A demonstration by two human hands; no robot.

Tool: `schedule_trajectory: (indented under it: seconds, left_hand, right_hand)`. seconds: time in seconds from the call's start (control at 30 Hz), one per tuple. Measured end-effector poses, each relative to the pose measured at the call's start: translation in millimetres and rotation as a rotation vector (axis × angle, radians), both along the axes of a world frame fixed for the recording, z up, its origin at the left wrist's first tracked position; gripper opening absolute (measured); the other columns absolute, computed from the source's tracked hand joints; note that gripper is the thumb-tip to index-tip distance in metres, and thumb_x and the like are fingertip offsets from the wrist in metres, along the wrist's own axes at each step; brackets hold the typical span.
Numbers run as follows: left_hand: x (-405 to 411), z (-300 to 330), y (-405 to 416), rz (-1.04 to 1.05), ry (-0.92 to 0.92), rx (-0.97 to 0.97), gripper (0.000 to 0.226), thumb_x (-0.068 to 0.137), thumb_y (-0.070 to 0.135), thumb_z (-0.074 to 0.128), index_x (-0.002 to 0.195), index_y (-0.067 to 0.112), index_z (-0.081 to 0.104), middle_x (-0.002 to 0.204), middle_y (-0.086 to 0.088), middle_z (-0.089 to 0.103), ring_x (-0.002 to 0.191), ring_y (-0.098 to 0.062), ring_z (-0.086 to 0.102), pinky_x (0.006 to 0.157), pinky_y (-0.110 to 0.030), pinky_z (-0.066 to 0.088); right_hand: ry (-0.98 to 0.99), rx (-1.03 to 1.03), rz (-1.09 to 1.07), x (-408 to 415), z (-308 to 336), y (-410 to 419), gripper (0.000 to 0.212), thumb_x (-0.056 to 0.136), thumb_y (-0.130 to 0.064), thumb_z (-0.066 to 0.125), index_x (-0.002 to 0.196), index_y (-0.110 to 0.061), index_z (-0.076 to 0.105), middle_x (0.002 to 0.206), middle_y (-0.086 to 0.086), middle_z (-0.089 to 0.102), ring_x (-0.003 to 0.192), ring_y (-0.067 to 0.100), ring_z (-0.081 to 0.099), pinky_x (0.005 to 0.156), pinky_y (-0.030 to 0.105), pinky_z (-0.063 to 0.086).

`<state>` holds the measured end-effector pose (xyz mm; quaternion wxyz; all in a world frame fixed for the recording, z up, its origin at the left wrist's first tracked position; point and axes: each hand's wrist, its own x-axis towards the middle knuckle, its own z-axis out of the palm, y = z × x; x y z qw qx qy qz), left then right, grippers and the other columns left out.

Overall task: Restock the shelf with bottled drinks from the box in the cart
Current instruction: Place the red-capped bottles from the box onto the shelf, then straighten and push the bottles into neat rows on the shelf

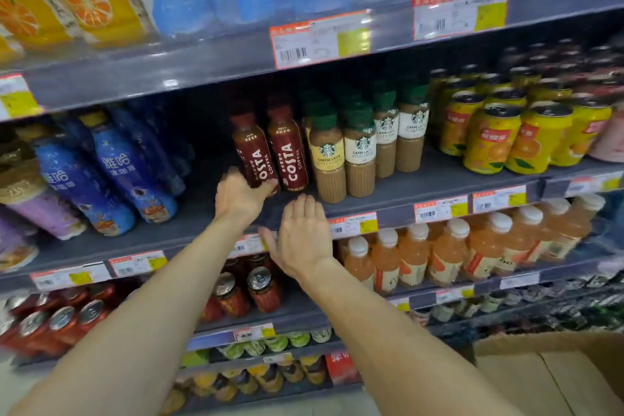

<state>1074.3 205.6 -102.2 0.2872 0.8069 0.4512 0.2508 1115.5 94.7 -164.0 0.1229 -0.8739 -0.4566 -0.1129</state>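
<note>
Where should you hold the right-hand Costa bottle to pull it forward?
Grip the right Costa bottle round its lower body from the front. It leans back, its base is nearest the shelf edge, and neighbours flank both sides.

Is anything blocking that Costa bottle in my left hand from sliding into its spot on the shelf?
Nothing visible. The left hand grips the left Costa bottle at its base, already on the shelf beside the second Costa bottle. The shelf behind looks dark and open. The right hand hovers empty below.

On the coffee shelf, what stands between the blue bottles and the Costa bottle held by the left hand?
Nothing: the head view shows bare grey shelf between the blue bottles and the Costa bottle.
</note>
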Motion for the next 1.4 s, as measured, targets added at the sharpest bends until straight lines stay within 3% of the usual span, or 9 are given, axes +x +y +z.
schedule_trajectory:
  seconds: [0.13,0.23,0.33,0.5,0.67,0.77,0.83,1.3,1.4]
  left_hand:
    - [-28,-4,-43,-0.015,-0.02,0.046,0.054,0.092,0.04,0.06,0.132,0.004,0.053,0.13,-0.008,0.06,0.121,-0.023,0.054,0.098,-0.029,0.04]
    - [-52,-10,-70,-0.054,0.11,0.123,0.057,0.097,0.037,0.053,0.142,0.004,0.042,0.147,-0.012,0.044,0.137,-0.026,0.04,0.11,-0.031,0.03]
    - [-82,-18,-96,-0.104,0.29,0.256,0.059,0.098,0.034,0.049,0.146,0.003,0.034,0.152,-0.015,0.037,0.139,-0.029,0.036,0.111,-0.038,0.031]
    - [-132,-50,-169,-0.203,0.589,0.433,0.05,0.1,0.04,0.04,0.135,0.005,0.044,0.139,-0.017,0.048,0.127,-0.032,0.046,0.1,-0.043,0.039]
    - [-173,-113,-275,-0.206,0.682,0.277,0.045,0.1,0.042,0.039,0.121,0.004,0.052,0.126,-0.017,0.054,0.119,-0.036,0.051,0.092,-0.045,0.043]
    - [-188,-158,-340,-0.216,0.709,0.222,0.048,0.1,0.043,0.037,0.119,0.003,0.056,0.123,-0.019,0.057,0.116,-0.037,0.053,0.093,-0.046,0.046]
    - [-191,-179,-386,-0.233,0.73,0.161,0.05,0.101,0.045,0.032,0.12,0.004,0.055,0.126,-0.018,0.055,0.118,-0.036,0.052,0.092,-0.046,0.044]
    - [-47,-212,-578,-0.599,0.771,0.103,0.063,0.1,0.055,0.023,0.135,0.007,0.046,0.142,-0.015,0.044,0.129,-0.032,0.042,0.1,-0.046,0.04]
    - [10,-222,-604,-0.702,0.789,0.051,0.066,0.099,0.058,0.021,0.133,0.008,0.046,0.141,-0.016,0.044,0.128,-0.033,0.044,0.1,-0.046,0.041]
  right_hand:
    - [-0.074,0.108,0.274,18,-13,-16,0.063,0.094,-0.047,0.045,0.132,0.003,0.055,0.134,0.024,0.055,0.129,0.036,0.048,0.11,0.045,0.036]
    - [-0.005,0.108,0.339,15,-12,-35,0.068,0.1,-0.049,0.027,0.146,0.0,0.038,0.153,0.02,0.033,0.145,0.032,0.026,0.119,0.043,0.014]
    - [0.071,0.044,0.351,0,-9,-61,0.068,0.102,-0.049,0.028,0.153,-0.004,0.02,0.161,0.015,0.014,0.15,0.026,0.009,0.121,0.04,0.003]
    - [0.16,-0.095,0.338,-45,-32,-124,0.067,0.102,-0.046,0.03,0.152,-0.002,0.02,0.159,0.018,0.018,0.148,0.029,0.015,0.119,0.042,0.013]
    - [0.292,-0.303,0.384,-94,-88,-229,0.059,0.102,-0.036,0.033,0.146,0.003,0.03,0.155,0.021,0.027,0.144,0.032,0.024,0.115,0.045,0.024]
    - [0.347,-0.353,0.438,-116,-123,-296,0.044,0.097,-0.026,0.041,0.125,0.006,0.05,0.13,0.027,0.05,0.124,0.04,0.044,0.103,0.051,0.036]
    - [0.398,-0.435,0.41,-120,-143,-345,0.05,0.096,-0.032,0.032,0.124,0.004,0.05,0.128,0.023,0.052,0.122,0.038,0.045,0.103,0.048,0.036]
    - [0.655,-0.496,0.025,-14,-157,-571,0.038,0.101,-0.024,0.037,0.129,0.0,0.048,0.128,0.018,0.051,0.12,0.033,0.046,0.099,0.037,0.035]
    - [0.786,-0.475,-0.089,33,-178,-600,0.052,0.096,-0.039,0.028,0.122,-0.001,0.052,0.12,0.02,0.054,0.114,0.036,0.051,0.097,0.041,0.041]
